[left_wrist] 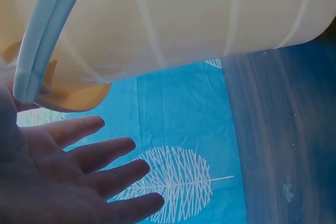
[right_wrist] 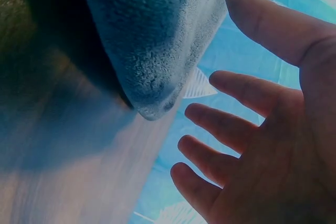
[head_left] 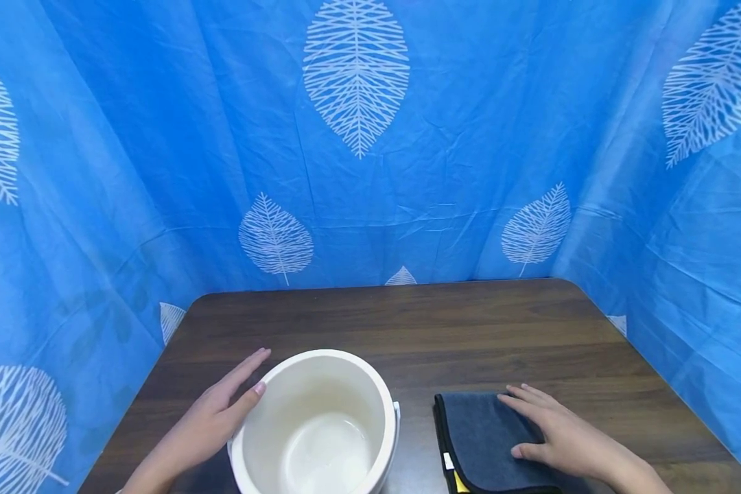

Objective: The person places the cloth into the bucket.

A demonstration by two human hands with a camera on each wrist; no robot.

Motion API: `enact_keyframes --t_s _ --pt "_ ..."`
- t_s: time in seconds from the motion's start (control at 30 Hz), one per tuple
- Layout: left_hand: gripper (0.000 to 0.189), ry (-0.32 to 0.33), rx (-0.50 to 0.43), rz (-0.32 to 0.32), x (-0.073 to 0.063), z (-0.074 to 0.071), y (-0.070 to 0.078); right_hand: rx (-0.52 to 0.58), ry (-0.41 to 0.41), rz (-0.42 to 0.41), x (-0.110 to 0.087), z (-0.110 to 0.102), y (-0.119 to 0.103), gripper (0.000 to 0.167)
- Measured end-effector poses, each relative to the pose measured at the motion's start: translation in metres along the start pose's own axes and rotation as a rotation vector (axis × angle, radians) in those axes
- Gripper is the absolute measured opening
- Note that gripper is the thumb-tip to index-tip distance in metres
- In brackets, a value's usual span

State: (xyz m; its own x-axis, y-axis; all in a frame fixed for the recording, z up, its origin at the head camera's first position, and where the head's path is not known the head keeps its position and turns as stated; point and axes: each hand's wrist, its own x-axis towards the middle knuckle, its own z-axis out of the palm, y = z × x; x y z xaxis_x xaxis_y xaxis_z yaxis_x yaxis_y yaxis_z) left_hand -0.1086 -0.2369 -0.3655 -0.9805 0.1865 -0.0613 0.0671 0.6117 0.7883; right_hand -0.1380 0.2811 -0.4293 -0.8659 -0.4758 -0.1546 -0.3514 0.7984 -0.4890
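Observation:
A cream-coloured bucket [head_left: 311,425] stands upright at the table's near side, its inside bare. Its pale handle [left_wrist: 50,30] hangs down the outer wall in the left wrist view. My left hand [head_left: 206,418] is at the bucket's left side, fingers straight and spread, thumb tip right at the rim. To the right of the bucket lies a folded dark grey cloth [head_left: 478,432] with black edging and a yellow-and-white label. Over the cloth's right part is my right hand [head_left: 562,436], its fingers extended and spread, gripping nothing. The right wrist view shows the cloth's rounded corner [right_wrist: 152,95] beside the fingers.
The dark wood-grain table [head_left: 395,315] has rounded far corners. Blue curtains [head_left: 432,171] printed with white leaves hang behind it and along both sides. A strip of tabletop separates the bucket from the cloth.

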Motion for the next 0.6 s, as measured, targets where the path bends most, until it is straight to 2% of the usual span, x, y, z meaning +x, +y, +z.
enact_keyframes --t_s 0.37,0.6 --pt "0.058 0.014 -0.069 0.028 -0.0003 0.0056 -0.001 0.047 -0.081 0.003 0.0028 0.0024 0.0057 0.083" --pt "0.056 -0.012 -0.188 0.029 -0.0002 0.0087 -0.0036 0.077 -0.113 0.035 0.0049 0.0047 0.0064 0.083"
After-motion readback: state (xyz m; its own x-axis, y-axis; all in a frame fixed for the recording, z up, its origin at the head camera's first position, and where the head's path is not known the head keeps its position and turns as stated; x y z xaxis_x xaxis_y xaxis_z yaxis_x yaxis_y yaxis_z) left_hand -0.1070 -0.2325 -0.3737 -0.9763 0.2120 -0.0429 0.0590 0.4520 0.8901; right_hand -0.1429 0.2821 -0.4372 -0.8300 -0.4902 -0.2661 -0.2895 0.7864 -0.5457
